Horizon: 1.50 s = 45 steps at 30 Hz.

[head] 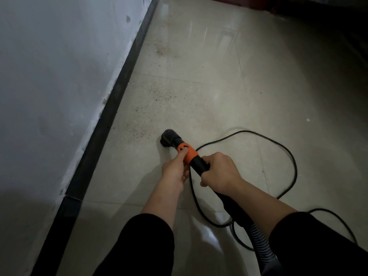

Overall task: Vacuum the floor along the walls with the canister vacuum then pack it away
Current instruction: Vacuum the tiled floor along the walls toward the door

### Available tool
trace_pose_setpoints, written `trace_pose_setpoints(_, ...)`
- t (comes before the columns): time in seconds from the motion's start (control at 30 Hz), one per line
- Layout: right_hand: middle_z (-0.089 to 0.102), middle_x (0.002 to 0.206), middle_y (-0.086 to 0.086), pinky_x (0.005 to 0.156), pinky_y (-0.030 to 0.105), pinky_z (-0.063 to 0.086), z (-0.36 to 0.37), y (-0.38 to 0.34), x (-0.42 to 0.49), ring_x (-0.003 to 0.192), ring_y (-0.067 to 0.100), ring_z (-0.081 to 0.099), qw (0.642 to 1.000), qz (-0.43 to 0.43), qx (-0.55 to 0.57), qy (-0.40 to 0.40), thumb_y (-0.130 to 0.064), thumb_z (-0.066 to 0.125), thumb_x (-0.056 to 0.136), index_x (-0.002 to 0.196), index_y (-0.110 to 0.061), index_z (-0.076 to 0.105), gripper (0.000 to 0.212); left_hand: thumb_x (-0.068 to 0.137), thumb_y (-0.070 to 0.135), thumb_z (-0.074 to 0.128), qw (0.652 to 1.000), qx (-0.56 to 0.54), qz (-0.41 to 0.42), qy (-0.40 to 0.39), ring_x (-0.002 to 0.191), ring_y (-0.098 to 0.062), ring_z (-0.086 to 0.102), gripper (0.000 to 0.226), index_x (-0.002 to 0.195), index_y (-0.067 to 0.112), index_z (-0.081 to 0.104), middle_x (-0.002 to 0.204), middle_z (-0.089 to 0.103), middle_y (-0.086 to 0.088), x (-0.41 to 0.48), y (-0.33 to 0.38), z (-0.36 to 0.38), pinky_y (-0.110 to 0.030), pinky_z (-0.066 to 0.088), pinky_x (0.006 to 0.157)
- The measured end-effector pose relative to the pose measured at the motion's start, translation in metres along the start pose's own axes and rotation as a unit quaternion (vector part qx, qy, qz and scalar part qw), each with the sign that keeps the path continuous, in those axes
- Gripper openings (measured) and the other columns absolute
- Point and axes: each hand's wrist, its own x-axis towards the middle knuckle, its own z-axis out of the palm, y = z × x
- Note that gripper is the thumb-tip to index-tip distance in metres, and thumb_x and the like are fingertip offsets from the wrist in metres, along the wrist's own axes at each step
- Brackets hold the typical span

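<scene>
A black vacuum wand with an orange collar (189, 153) ends in a round black brush nozzle (168, 137) that touches the pale tiled floor (229, 86). My left hand (176, 169) pinches the orange collar with thumb and fingers. My right hand (218, 169) grips the black wand just behind the collar. A ribbed grey hose (258, 238) runs back from the wand under my right forearm. Brownish dust (139, 130) lies on the floor just left of the nozzle, with more dust (164, 94) further along the wall.
A black skirting board (111, 108) runs along the grey-white wall (55, 76) on the left. A black power cord (286, 154) loops over the floor to the right of my hands. Dark furniture (318, 8) stands at the top right.
</scene>
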Motion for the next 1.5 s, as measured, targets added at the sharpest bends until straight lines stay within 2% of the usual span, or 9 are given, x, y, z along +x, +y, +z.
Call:
trace_pose_setpoints(0.1, 0.062, 0.067, 0.007, 0.057, 0.028, 0.049, -0.001, 0.005, 0.003, 0.061, 0.021, 0.059, 1.000, 0.007, 0.004, 0.005, -0.006, 0.072, 0.071, 0.087, -0.010, 0.068, 0.017, 0.084, 0.038, 0.073, 1.000, 0.013, -0.004, -0.002, 0.067, -0.011, 0.058, 0.027, 0.080, 0.014, 0.061, 0.075, 0.066, -0.001, 0.000, 0.003, 0.007, -0.023, 0.046, 0.062)
trace_pose_setpoints(0.33, 0.056, 0.063, 0.003, 0.049, 0.023, 0.040, 0.001, 0.004, 0.012, 0.058, 0.019, 0.055, 1.000, 0.016, 0.014, 0.004, -0.007, 0.071, 0.072, 0.080, -0.012, 0.063, 0.013, 0.087, 0.033, 0.072, 0.999, 0.046, 0.008, 0.010, 0.067, -0.013, 0.059, 0.025, 0.082, 0.011, 0.061, 0.079, 0.065, -0.005, 0.000, 0.016, 0.011, -0.024, 0.046, 0.059)
trace_pose_setpoints(0.53, 0.067, 0.074, 0.011, 0.062, 0.032, 0.054, 0.004, -0.002, 0.028, 0.070, 0.026, 0.065, 0.999, 0.021, 0.030, 0.013, -0.008, 0.072, 0.069, 0.085, -0.010, 0.067, 0.016, 0.088, 0.032, 0.071, 0.994, 0.101, 0.032, 0.009, 0.067, -0.014, 0.055, 0.031, 0.101, 0.006, 0.062, 0.082, 0.061, -0.007, 0.011, 0.035, 0.011, -0.024, 0.045, 0.057)
trace_pose_setpoints(0.67, 0.064, 0.070, 0.008, 0.053, 0.026, 0.045, 0.004, -0.006, 0.038, 0.063, 0.022, 0.059, 0.999, 0.022, 0.032, 0.015, -0.008, 0.071, 0.070, 0.086, -0.010, 0.068, 0.016, 0.089, 0.030, 0.070, 0.989, 0.144, 0.036, -0.007, 0.063, -0.015, 0.049, 0.026, 0.080, 0.009, 0.057, 0.074, 0.055, -0.007, 0.019, 0.051, 0.007, -0.024, 0.042, 0.058)
trace_pose_setpoints(0.77, 0.059, 0.064, 0.005, 0.051, 0.025, 0.042, 0.002, -0.007, 0.044, 0.058, 0.018, 0.055, 0.999, 0.028, 0.036, 0.016, -0.008, 0.072, 0.068, 0.081, -0.010, 0.067, 0.014, 0.090, 0.030, 0.069, 0.986, 0.162, 0.033, -0.020, 0.064, -0.015, 0.048, 0.026, 0.080, 0.009, 0.057, 0.074, 0.055, -0.007, 0.024, 0.058, 0.006, -0.024, 0.042, 0.058)
trace_pose_setpoints(0.97, 0.056, 0.059, 0.001, 0.049, 0.024, 0.041, 0.002, -0.011, 0.056, 0.057, 0.017, 0.055, 0.999, 0.028, 0.026, 0.006, -0.009, 0.075, 0.064, 0.072, -0.014, 0.063, 0.015, 0.088, 0.033, 0.070, 0.988, 0.139, 0.018, -0.062, 0.071, -0.011, 0.054, 0.022, 0.086, 0.014, 0.059, 0.081, 0.061, -0.002, 0.044, 0.062, 0.000, -0.021, 0.044, 0.059)
trace_pose_setpoints(1.07, 0.058, 0.061, 0.002, 0.049, 0.024, 0.040, 0.001, -0.016, 0.065, 0.059, 0.018, 0.057, 1.000, 0.023, 0.010, 0.005, -0.010, 0.075, 0.064, 0.075, -0.015, 0.065, 0.016, 0.086, 0.036, 0.072, 0.991, 0.115, 0.013, -0.064, 0.083, -0.012, 0.059, 0.023, 0.088, 0.016, 0.060, 0.090, 0.065, 0.000, 0.055, 0.063, -0.003, -0.020, 0.049, 0.061)
trace_pose_setpoints(1.33, 0.063, 0.064, 0.000, 0.051, 0.022, 0.042, -0.005, -0.028, 0.079, 0.060, 0.013, 0.057, 1.000, 0.020, -0.007, -0.015, -0.008, 0.074, 0.067, 0.092, -0.016, 0.072, 0.027, 0.086, 0.035, 0.072, 0.995, 0.067, -0.005, -0.068, 0.080, -0.009, 0.059, 0.025, 0.086, 0.014, 0.060, 0.088, 0.064, 0.000, 0.062, 0.074, -0.006, -0.019, 0.049, 0.064)
trace_pose_setpoints(1.5, 0.065, 0.074, 0.004, 0.051, 0.022, 0.038, 0.009, -0.019, 0.080, 0.063, 0.014, 0.055, 1.000, -0.010, 0.000, -0.007, -0.010, 0.077, 0.066, 0.094, -0.016, 0.070, 0.030, 0.087, 0.034, 0.070, 0.994, 0.063, 0.017, -0.090, 0.091, -0.008, 0.061, 0.034, 0.110, 0.012, 0.059, 0.098, 0.064, 0.003, 0.074, 0.062, -0.016, -0.019, 0.048, 0.068)
